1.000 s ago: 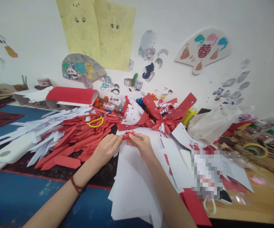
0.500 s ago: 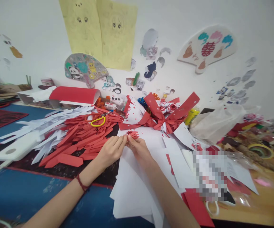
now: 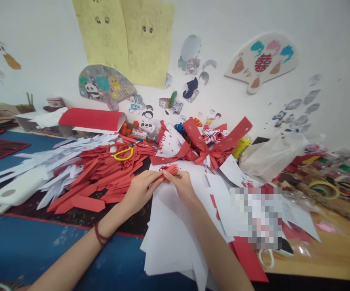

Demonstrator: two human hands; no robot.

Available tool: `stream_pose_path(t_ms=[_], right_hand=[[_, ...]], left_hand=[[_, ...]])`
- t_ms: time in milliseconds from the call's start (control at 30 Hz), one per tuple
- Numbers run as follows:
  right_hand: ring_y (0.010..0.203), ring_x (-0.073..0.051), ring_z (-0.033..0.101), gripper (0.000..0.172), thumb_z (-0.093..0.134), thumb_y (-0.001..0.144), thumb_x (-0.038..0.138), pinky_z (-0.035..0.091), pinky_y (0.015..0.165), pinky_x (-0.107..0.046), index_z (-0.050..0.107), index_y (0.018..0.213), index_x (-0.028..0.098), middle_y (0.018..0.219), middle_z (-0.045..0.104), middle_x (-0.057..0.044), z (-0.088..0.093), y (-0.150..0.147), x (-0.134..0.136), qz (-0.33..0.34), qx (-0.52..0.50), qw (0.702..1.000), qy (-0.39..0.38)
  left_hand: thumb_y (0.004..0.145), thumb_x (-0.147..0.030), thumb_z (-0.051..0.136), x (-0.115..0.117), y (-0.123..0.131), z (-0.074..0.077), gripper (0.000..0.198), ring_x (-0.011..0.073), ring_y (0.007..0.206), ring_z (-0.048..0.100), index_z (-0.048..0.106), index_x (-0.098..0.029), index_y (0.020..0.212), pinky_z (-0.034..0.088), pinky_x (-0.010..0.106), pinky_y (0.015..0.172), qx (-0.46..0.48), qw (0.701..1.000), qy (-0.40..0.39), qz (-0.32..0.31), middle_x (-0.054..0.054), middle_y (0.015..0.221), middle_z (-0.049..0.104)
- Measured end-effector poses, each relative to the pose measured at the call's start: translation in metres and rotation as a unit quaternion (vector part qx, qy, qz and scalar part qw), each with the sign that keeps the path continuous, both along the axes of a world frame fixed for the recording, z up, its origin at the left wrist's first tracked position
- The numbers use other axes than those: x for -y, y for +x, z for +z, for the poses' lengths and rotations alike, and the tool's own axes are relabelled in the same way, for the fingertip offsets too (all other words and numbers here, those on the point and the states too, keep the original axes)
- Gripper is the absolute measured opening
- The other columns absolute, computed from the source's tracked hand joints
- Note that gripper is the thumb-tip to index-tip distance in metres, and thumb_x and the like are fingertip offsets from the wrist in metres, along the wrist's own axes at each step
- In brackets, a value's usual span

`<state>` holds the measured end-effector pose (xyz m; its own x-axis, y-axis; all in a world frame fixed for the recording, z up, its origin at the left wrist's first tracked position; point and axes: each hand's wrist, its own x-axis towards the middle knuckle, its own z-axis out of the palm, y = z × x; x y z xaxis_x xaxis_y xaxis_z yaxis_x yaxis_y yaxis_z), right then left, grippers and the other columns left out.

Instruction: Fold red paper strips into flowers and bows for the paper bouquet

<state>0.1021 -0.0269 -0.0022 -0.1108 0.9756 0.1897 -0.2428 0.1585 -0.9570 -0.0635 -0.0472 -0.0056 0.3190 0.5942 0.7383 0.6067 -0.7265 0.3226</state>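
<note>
My left hand (image 3: 140, 190) and my right hand (image 3: 181, 185) meet over a stack of white paper sheets (image 3: 170, 230), and both pinch a small folded red paper piece (image 3: 169, 169) between their fingertips. The red piece shows small cut notches and sticks out above the fingers. A red cord sits round my left wrist. A heap of red paper strips (image 3: 102, 178) lies just left of my left hand.
Yellow-handled scissors (image 3: 123, 152) lie on the red strips. White strips (image 3: 41, 161) spread at the left, red paper bows (image 3: 205, 145) behind my hands, a clear plastic bag (image 3: 272, 155) and tape rolls (image 3: 323, 188) at the right. A red box (image 3: 91, 120) stands by the wall.
My hands stay together on the red piece; their fingers have shifted a little along it and turned it. The camera has drifted slightly.
</note>
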Motion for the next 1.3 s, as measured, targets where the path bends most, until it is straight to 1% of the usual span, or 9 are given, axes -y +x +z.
stream_pose_path(t_ms=[100, 200, 300, 433, 600, 833, 1033, 1200, 1300], right_hand=[[0.057, -0.013, 0.056, 0.026, 0.078, 0.067, 0.04, 0.045, 0.06, -0.027, 0.073, 0.067, 0.014, 0.06, 0.066, -0.002, 0.0, 0.001, 0.0, -0.004, 0.031, 1.0, 0.003], [0.057, -0.014, 0.057, 0.026, 0.078, 0.067, 0.04, 0.046, 0.06, -0.027, 0.074, 0.069, 0.014, 0.061, 0.067, -0.002, -0.002, 0.002, -0.001, 0.004, 0.044, 0.999, 0.005], [0.058, -0.014, 0.057, 0.025, 0.078, 0.068, 0.039, 0.046, 0.062, -0.027, 0.074, 0.07, 0.015, 0.062, 0.068, -0.002, -0.003, 0.001, -0.002, 0.002, 0.04, 0.999, 0.007], [0.06, -0.013, 0.058, 0.023, 0.077, 0.071, 0.037, 0.046, 0.064, -0.027, 0.074, 0.07, 0.014, 0.064, 0.068, -0.002, -0.001, 0.0, 0.0, -0.005, 0.028, 1.0, 0.006], [0.064, -0.014, 0.059, 0.022, 0.077, 0.07, 0.036, 0.047, 0.068, -0.028, 0.073, 0.066, 0.015, 0.066, 0.068, -0.002, 0.002, -0.003, 0.004, -0.007, 0.012, 1.0, 0.009], [0.067, -0.016, 0.06, 0.023, 0.077, 0.07, 0.038, 0.048, 0.069, -0.03, 0.075, 0.072, 0.015, 0.073, 0.071, -0.005, -0.003, -0.004, 0.002, -0.007, -0.005, 1.0, 0.002], [0.075, -0.019, 0.064, 0.024, 0.077, 0.069, 0.039, 0.049, 0.074, -0.032, 0.074, 0.067, 0.015, 0.077, 0.073, -0.007, -0.004, -0.005, 0.002, -0.01, -0.016, 1.0, 0.003], [0.074, -0.018, 0.064, 0.024, 0.078, 0.068, 0.038, 0.049, 0.073, -0.032, 0.076, 0.074, 0.015, 0.081, 0.074, -0.007, 0.0, -0.004, 0.003, 0.002, -0.018, 1.0, -0.008], [0.076, -0.019, 0.064, 0.022, 0.078, 0.068, 0.037, 0.049, 0.073, -0.031, 0.075, 0.07, 0.015, 0.08, 0.073, -0.007, 0.003, -0.003, 0.004, 0.004, -0.014, 1.0, -0.003]], left_hand=[[0.093, -0.028, 0.053, 0.002, -0.001, 0.007, 0.024, 0.015, 0.08, 0.068, 0.062, -0.018, 0.113, 0.054, 0.024, 0.069, 0.083, 0.989, -0.119, -0.037, 0.005, 0.094, 0.072], [0.093, -0.028, 0.053, 0.003, -0.003, 0.01, 0.022, 0.0136, 0.072, 0.069, 0.063, -0.018, 0.109, 0.052, 0.021, 0.063, 0.105, 0.979, -0.164, -0.054, 0.003, 0.086, 0.073], [0.091, -0.029, 0.056, 0.003, -0.003, 0.008, 0.018, 0.0135, 0.071, 0.067, 0.067, -0.018, 0.101, 0.051, 0.021, 0.065, 0.053, 0.991, -0.12, -0.018, 0.003, 0.087, 0.074], [0.09, -0.034, 0.058, 0.003, -0.002, 0.003, 0.022, 0.0174, 0.083, 0.067, 0.065, -0.017, 0.104, 0.051, 0.026, 0.073, -0.039, 0.999, -0.036, 0.006, 0.006, 0.096, 0.072], [0.095, -0.029, 0.05, 0.001, -0.002, -0.002, 0.02, 0.017, 0.078, 0.067, 0.063, -0.016, 0.104, 0.05, 0.027, 0.068, -0.096, 0.992, 0.056, 0.052, 0.006, 0.09, 0.072], [0.096, -0.025, 0.049, 0.0, -0.003, -0.007, 0.023, 0.0171, 0.074, 0.066, 0.059, -0.011, 0.112, 0.051, 0.028, 0.067, -0.162, 0.976, 0.122, 0.076, 0.008, 0.081, 0.07], [0.096, -0.023, 0.049, 0.001, -0.003, -0.007, 0.025, 0.0158, 0.077, 0.067, 0.058, -0.013, 0.116, 0.053, 0.026, 0.068, -0.127, 0.983, 0.125, 0.051, 0.009, 0.091, 0.072], [0.093, -0.025, 0.054, 0.0, -0.004, -0.007, 0.021, 0.0162, 0.082, 0.07, 0.063, -0.016, 0.11, 0.056, 0.026, 0.072, -0.053, 0.993, 0.105, 0.029, 0.008, 0.1, 0.073], [0.093, -0.027, 0.055, 0.0, -0.004, -0.007, 0.022, 0.0172, 0.084, 0.07, 0.065, -0.016, 0.108, 0.057, 0.027, 0.074, -0.035, 0.995, 0.093, 0.018, 0.008, 0.102, 0.073]])
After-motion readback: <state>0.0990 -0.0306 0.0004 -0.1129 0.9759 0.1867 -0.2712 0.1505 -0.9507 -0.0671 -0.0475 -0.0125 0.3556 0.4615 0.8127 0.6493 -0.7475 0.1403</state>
